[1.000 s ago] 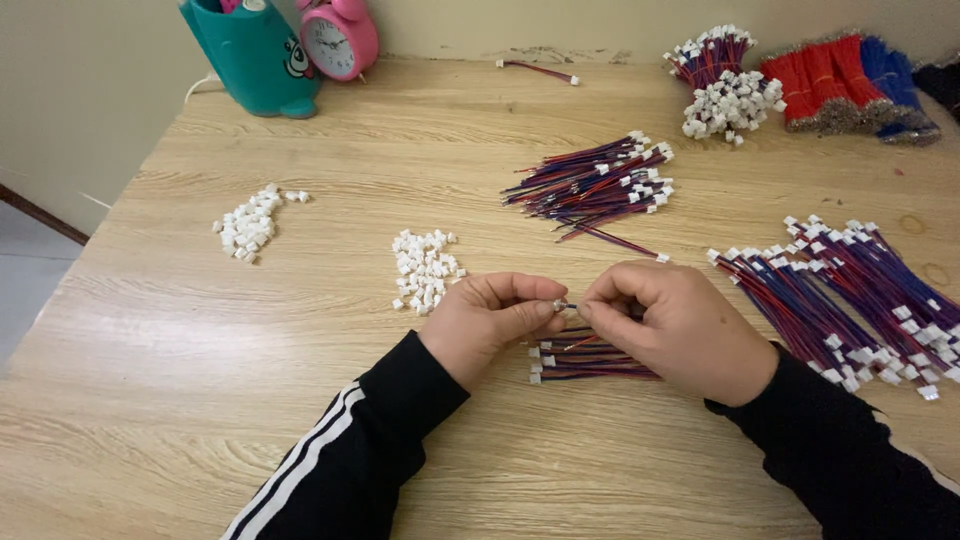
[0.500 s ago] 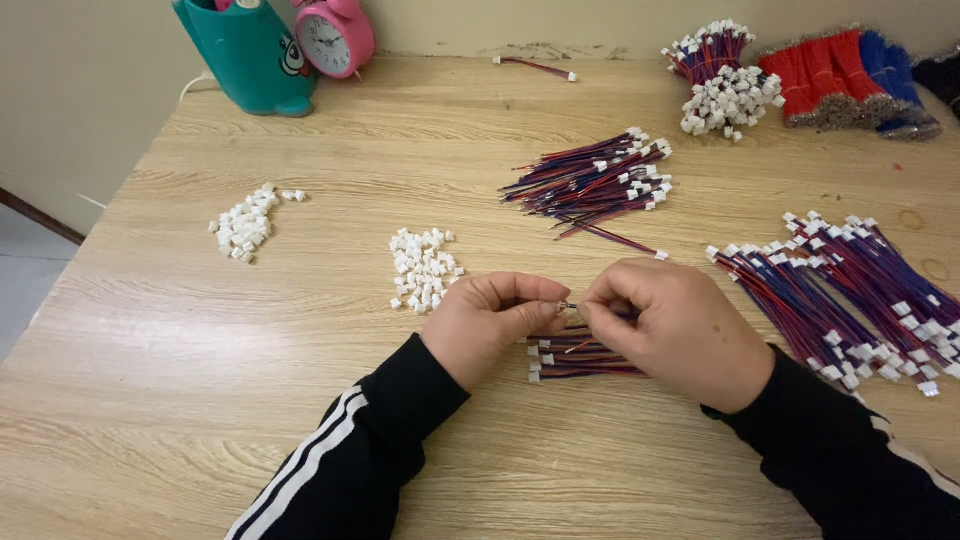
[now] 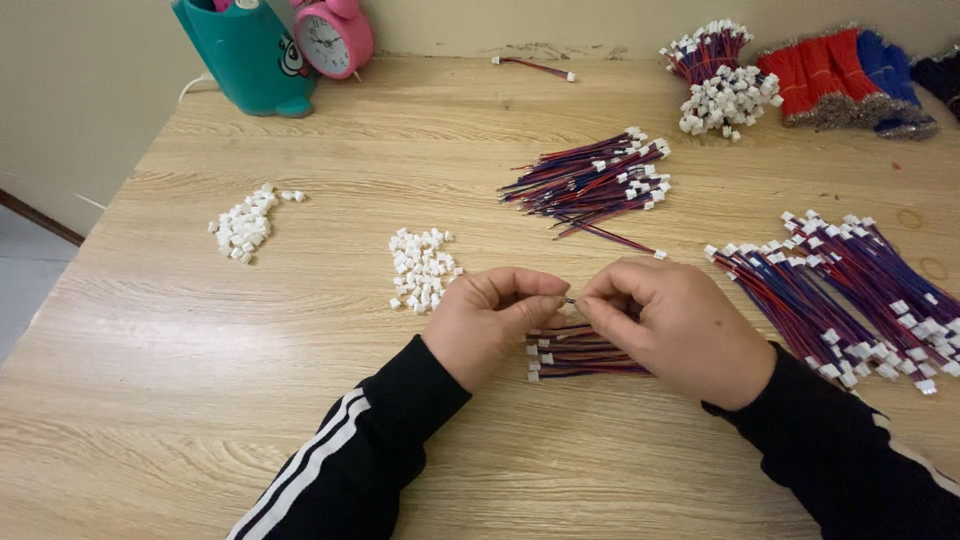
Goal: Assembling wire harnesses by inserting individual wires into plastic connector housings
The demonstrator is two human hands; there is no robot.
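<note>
I see my left hand (image 3: 490, 325) and right hand (image 3: 680, 325) meeting fingertip to fingertip at the middle of the bench (image 3: 300, 420). Each grip is pressed together on one thin wire (image 3: 569, 300), whose short visible stretch runs left to right between them; what sits at its ends is hidden by my fingers. Just below the grips, touching the bench, lies a small bundle (image 3: 585, 355) of red and blue leads, long axis left to right, white plugs at its left end. A heap of white housings (image 3: 422, 268) lies near my left hand. Larger lead piles lie beyond (image 3: 595, 180) and to the right (image 3: 850, 295). Bare bench spreads leftward toward the near edge
</note>
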